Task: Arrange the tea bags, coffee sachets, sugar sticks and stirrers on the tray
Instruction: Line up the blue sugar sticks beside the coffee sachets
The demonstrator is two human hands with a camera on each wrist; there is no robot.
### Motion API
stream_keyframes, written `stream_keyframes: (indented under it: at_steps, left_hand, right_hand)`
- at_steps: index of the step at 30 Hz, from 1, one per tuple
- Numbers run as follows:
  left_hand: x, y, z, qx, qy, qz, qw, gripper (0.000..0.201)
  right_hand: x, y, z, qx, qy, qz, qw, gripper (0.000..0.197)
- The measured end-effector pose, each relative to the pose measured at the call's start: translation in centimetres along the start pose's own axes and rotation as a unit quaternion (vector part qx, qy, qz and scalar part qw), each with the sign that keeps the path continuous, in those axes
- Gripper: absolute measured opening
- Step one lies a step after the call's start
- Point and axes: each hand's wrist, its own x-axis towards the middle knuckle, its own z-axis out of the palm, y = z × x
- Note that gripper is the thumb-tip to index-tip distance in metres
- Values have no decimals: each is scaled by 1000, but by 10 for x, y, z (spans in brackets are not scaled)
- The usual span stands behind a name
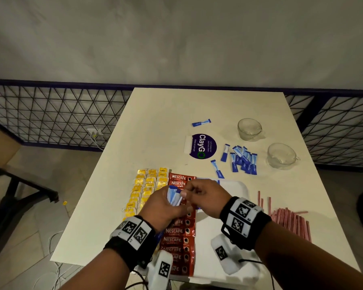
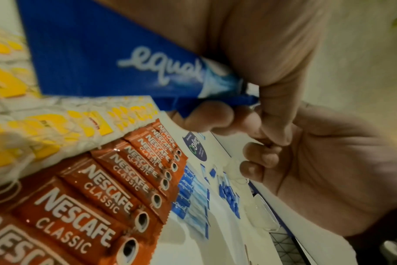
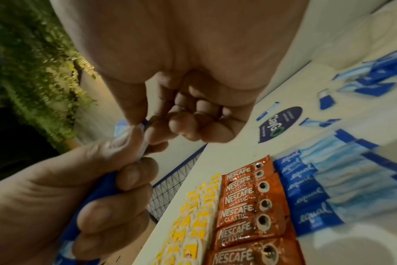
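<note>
My left hand [image 1: 172, 203] grips a small bundle of blue sugar sticks [image 1: 174, 196] above the white tray [image 1: 237, 187]. My right hand [image 1: 186, 193] pinches the top end of one stick in that bundle. The left wrist view shows a held stick [image 2: 125, 62] close up. On the tray's left lie rows of yellow tea bags [image 1: 147, 185], then a column of red coffee sachets [image 1: 177, 233]. A row of sugar sticks [image 3: 306, 193] lies beside the sachets. More sugar sticks [image 1: 243, 160] lie in a loose pile behind the tray. Pink stirrers [image 1: 289, 220] lie heaped to its right.
Two glass cups [image 1: 249, 128] [image 1: 281, 155] stand at the table's back right. A round blue sticker [image 1: 203, 146] and a single sugar stick [image 1: 201, 122] lie behind the tray. A dark mesh fence [image 1: 61, 114] runs behind the table.
</note>
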Motion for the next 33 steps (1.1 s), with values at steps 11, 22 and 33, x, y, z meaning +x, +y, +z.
stream_keyframes:
  at_steps: [11, 22, 33]
  left_hand:
    - [21, 19, -4, -420, 155, -88, 890, 39]
    - [24, 22, -19, -470, 210, -71, 854, 38]
    - [10, 18, -2, 7, 45, 32, 998, 16]
  right_hand:
    - [-16, 1, 6, -12, -86, 24, 996, 23]
    - [-17, -1, -2, -27, -115, 21, 993, 17]
    - [-15, 5, -7, 1, -40, 39, 998, 18]
